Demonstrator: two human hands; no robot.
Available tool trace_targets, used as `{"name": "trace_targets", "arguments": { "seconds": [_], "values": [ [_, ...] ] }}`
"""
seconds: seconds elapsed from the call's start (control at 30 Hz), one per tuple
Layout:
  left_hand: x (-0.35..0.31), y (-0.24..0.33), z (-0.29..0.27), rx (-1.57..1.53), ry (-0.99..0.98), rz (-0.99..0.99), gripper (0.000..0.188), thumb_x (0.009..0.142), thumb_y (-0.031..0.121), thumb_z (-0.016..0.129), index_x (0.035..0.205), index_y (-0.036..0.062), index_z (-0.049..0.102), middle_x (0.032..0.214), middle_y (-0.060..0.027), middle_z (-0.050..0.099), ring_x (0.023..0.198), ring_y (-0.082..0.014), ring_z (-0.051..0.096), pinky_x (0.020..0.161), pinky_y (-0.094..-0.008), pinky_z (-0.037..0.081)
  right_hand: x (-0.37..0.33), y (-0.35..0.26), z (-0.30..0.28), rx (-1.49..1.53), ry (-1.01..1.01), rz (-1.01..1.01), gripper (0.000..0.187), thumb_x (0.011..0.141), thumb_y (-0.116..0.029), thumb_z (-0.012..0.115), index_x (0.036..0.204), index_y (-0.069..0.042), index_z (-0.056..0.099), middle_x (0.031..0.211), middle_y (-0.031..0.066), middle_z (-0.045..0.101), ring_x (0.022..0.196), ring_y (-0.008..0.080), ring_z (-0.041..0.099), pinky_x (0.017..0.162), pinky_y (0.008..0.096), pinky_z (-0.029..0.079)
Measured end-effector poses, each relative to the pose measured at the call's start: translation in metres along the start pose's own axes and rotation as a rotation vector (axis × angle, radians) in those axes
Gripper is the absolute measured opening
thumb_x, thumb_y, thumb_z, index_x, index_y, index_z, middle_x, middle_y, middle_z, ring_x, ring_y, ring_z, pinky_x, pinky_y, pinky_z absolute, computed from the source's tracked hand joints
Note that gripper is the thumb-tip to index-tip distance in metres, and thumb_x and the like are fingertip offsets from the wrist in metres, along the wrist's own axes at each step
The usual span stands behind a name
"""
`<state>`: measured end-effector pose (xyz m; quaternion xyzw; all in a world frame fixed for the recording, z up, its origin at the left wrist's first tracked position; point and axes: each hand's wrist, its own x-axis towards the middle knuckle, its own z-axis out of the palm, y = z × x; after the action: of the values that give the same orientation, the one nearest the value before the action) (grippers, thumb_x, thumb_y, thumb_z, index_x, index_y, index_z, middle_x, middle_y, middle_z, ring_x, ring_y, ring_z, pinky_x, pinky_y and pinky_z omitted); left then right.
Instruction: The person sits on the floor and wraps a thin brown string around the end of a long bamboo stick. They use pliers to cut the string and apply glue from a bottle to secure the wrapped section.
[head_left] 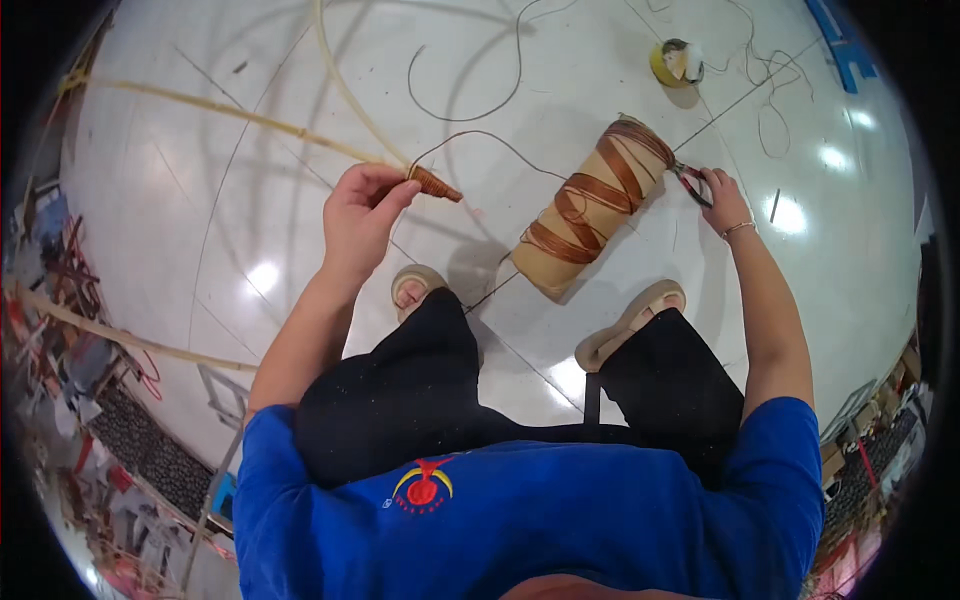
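Between thumb and fingers, my left hand (368,208) pinches the joined end of two pale canes. That end is bound with brown cord into a tapering wrapped tip (435,184), which points right. From it a thin strand curves over to a tan cylindrical roll (560,255) wound with brown cord (607,195). The roll lies slanted on the floor in front of my feet. My right hand (727,203) grips a pair of pliers (692,186) with red and black handles at the roll's far end. Its jaws are too small to make out.
One pale cane (230,112) runs to the far left, another (345,85) curves away. A yellow tape roll (672,64) lies far right near loose thin cord (775,90). A curved strip (140,342) and cluttered materials (85,440) are at left; a blue object (842,45) is far right.
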<state>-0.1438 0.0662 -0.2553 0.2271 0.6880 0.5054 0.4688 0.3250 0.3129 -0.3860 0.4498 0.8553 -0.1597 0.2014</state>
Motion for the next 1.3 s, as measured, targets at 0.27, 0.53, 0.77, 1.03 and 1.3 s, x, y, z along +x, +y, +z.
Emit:
{"name": "trace_targets", "arguments": {
  "seconds": [0.27,0.53,0.77,1.03,1.3],
  "values": [
    [-0.008,-0.005,0.004,0.0,-0.013,0.062,0.022,0.082,0.0,0.063,0.103,-0.0028,0.06,0.092,-0.0068,0.065,0.085,-0.0109,0.061,0.076,-0.0218,0.048,-0.008,-0.032,-0.033,0.122,-0.026,0.309,0.048,0.064,-0.014,0.064,0.106,0.0,0.046,0.098,0.0206,0.055,0.093,0.0352,0.054,0.084,0.0398,0.045],
    [-0.006,-0.005,0.002,0.012,-0.036,0.052,0.026,0.082,0.001,0.063,0.108,-0.0023,0.06,0.096,-0.0076,0.065,0.087,-0.0115,0.06,0.078,-0.0229,0.048,-0.038,-0.191,-0.151,0.839,-0.305,-0.185,0.053,0.069,0.003,0.042,0.121,-0.008,0.045,0.089,0.0026,0.052,0.086,0.0123,0.051,0.071,0.0257,0.043],
    [-0.006,-0.003,0.003,0.044,-0.061,0.064,0.028,0.082,0.003,0.064,0.11,-0.0011,0.061,0.098,-0.0072,0.065,0.088,-0.0113,0.06,0.079,-0.023,0.047,-0.025,-0.292,-0.15,0.929,-0.844,0.017,0.049,0.076,-0.003,0.046,0.125,-0.007,0.042,0.103,0.0065,0.052,0.094,0.0152,0.05,0.08,0.0273,0.044],
    [-0.006,-0.003,0.0,0.026,-0.076,0.057,0.026,0.082,0.004,0.065,0.108,-0.0004,0.062,0.098,-0.0069,0.065,0.089,-0.0111,0.06,0.08,-0.0234,0.048,-0.017,-0.309,-0.144,0.794,-0.721,-0.083,0.042,0.076,-0.001,0.044,0.118,-0.003,0.045,0.093,0.0057,0.054,0.084,0.0152,0.053,0.075,0.0257,0.044],
    [-0.004,-0.003,-0.001,0.044,-0.074,0.05,0.025,0.082,0.005,0.065,0.106,-0.0006,0.062,0.097,-0.0068,0.065,0.088,-0.0109,0.06,0.08,-0.0233,0.048,-0.017,-0.309,-0.147,0.871,-0.597,-0.059,0.023,0.078,-0.002,0.046,0.1,-0.004,0.049,0.081,0.0021,0.051,0.07,0.0099,0.049,0.063,0.0245,0.042]
  ]
}}
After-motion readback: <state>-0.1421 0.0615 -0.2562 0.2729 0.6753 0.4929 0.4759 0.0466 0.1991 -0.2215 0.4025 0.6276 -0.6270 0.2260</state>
